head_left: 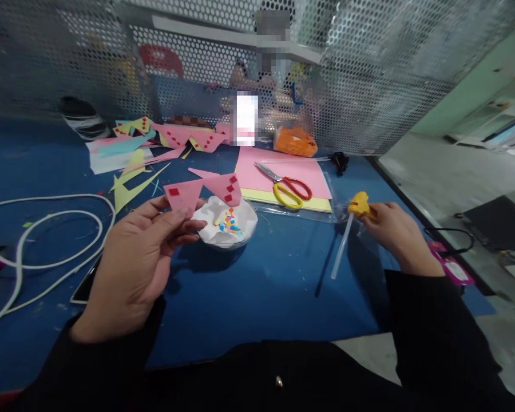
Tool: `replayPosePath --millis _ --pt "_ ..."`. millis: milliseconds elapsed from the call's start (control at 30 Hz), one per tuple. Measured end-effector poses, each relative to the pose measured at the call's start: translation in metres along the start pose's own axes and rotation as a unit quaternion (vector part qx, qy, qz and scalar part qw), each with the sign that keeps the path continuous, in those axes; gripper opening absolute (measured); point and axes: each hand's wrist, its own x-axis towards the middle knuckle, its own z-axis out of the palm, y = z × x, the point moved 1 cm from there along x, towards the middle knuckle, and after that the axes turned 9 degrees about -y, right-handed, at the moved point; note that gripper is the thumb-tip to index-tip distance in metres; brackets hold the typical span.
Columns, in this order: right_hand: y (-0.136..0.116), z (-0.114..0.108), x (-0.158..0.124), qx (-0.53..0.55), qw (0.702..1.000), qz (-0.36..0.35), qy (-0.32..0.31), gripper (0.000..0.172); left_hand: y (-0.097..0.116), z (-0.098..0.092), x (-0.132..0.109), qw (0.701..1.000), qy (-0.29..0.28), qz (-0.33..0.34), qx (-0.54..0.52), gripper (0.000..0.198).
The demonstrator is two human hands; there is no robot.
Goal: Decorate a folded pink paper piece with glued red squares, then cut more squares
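Note:
My left hand [139, 257] pinches a pink paper piece [206, 191] with small red squares on it, held above a white bowl [227, 223] of tiny coloured paper bits. My right hand [395, 232] is closed on a yellow-headed glue stick tool [356, 214] whose clear stick points down and left over the blue table. Red and yellow scissors [288, 189] lie on pink and yellow paper sheets [283, 177] between the two hands, farther back.
Cut paper scraps [154, 143] in pink, yellow and teal are piled at the back left. A white cable [47, 240] loops at the left. An orange bag [295, 141] stands by the perforated metal wall [369, 74]. The table's right edge [412, 200] drops to the floor.

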Motion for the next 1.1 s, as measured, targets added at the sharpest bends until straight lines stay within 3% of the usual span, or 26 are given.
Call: replayPosePath --millis 167,300,367,433,500,567,633,700,867,1100 --pt "0.004 0.001 -0.005 -0.022 0.999 -0.024 -0.025 0.034 -0.004 -0.002 0.003 0.999 0.021 0.005 -0.047 0.017" --pt "-0.004 -0.022 -0.025 -0.030 0.998 -0.050 0.004 0.053 -0.013 -0.002 0.007 0.998 0.016 -0.004 -0.059 0.015" --pt "-0.019 -0.041 -0.036 -0.008 0.994 -0.089 0.065 0.052 -0.017 0.000 0.009 0.998 0.015 -0.024 -0.059 0.016" --pt "-0.042 -0.060 -0.044 0.036 0.981 -0.143 0.122 0.036 -0.021 0.001 0.010 0.997 0.016 -0.042 -0.063 0.017" --pt "-0.072 -0.072 -0.046 0.072 0.952 -0.273 0.115 0.027 -0.023 0.002 0.011 0.996 0.015 -0.046 -0.076 0.016" --pt "-0.106 -0.077 -0.041 0.080 0.893 -0.431 0.096 0.026 -0.022 0.004 0.009 0.995 0.013 -0.039 -0.096 0.017" --pt "-0.141 -0.074 -0.032 0.112 0.836 -0.534 0.057 0.024 -0.019 0.005 0.007 0.993 0.014 -0.034 -0.115 0.018" --pt "-0.174 -0.066 -0.021 0.103 0.797 -0.594 0.013 0.028 -0.016 0.007 0.006 0.991 0.015 -0.042 -0.127 0.019" --pt "-0.229 -0.042 0.001 0.023 0.782 -0.623 -0.011 0.026 -0.015 0.007 0.006 0.986 -0.001 -0.067 -0.154 0.025" --pt "-0.237 -0.035 0.008 0.014 0.784 -0.621 -0.011 0.033 -0.012 0.006 0.005 0.985 -0.005 -0.094 -0.144 0.026"
